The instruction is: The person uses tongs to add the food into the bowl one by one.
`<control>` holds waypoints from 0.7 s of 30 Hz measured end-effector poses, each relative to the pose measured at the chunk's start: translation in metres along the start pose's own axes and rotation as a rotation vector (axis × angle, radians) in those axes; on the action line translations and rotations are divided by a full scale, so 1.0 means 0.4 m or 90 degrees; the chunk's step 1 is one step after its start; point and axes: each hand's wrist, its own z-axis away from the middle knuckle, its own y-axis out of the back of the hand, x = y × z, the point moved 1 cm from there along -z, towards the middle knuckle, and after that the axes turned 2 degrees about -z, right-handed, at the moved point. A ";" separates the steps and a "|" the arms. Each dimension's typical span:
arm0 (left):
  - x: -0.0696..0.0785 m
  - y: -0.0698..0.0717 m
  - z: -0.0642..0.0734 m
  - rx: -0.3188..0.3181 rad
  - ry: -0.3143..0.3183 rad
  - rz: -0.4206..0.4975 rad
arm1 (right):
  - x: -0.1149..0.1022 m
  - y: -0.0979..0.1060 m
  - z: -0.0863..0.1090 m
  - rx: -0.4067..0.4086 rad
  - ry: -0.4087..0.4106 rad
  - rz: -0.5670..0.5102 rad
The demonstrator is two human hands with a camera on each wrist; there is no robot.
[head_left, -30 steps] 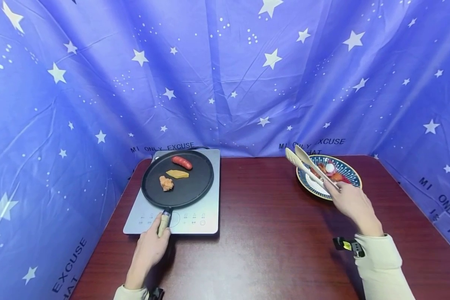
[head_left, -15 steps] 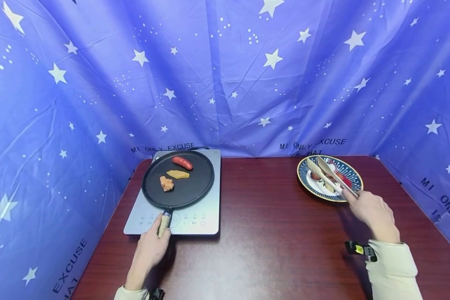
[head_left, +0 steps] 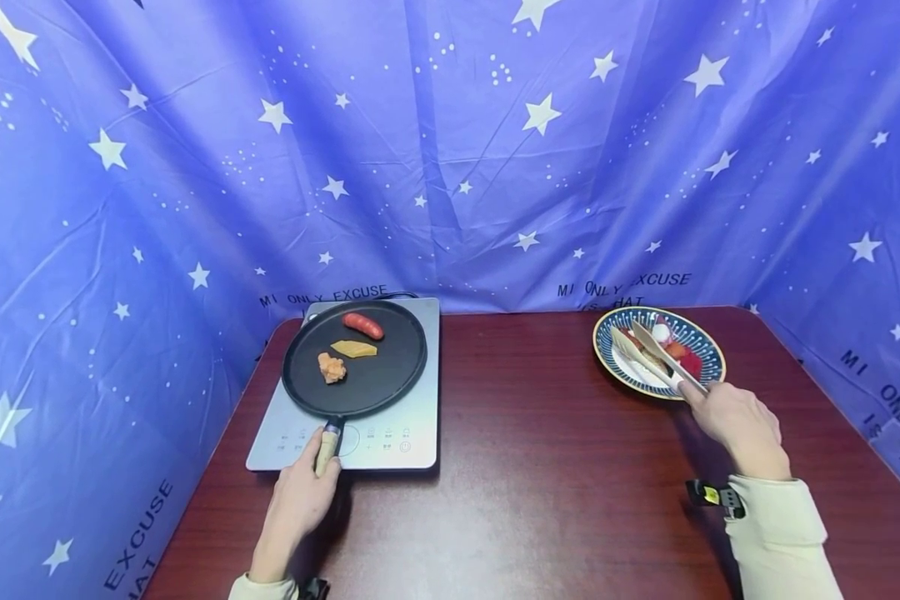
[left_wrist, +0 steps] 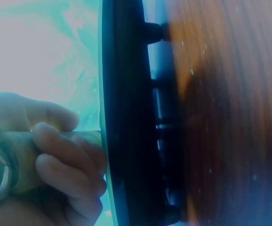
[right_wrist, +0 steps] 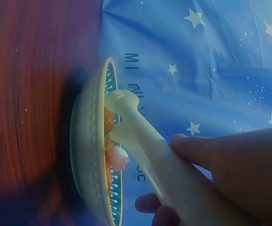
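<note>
While the left hand (head_left: 302, 493) clasps its handle (head_left: 327, 451), the right (head_left: 737, 423) has seemingly lowered gripped tongs (head_left: 671, 361) into the bowl (head_left: 605, 353).

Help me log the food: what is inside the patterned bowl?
Inside the patterned bowl, the head view shows a white-and-pink piece, a red piece and an orange piece. The tongs cover part of the inside; whatever lies beneath them cannot be seen.

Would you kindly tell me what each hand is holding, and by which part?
The left hand grips the pan by its handle; the right hand holds the tongs by the end away from the plate.
</note>
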 end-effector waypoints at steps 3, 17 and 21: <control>-0.001 0.000 0.000 0.000 0.001 -0.001 | -0.005 0.003 0.005 -0.003 -0.005 0.006; 0.000 0.005 -0.001 -0.002 -0.006 -0.011 | -0.010 0.006 0.014 -0.012 0.021 0.030; -0.002 0.002 0.000 0.000 -0.007 -0.014 | -0.009 0.006 0.013 -0.015 0.013 0.027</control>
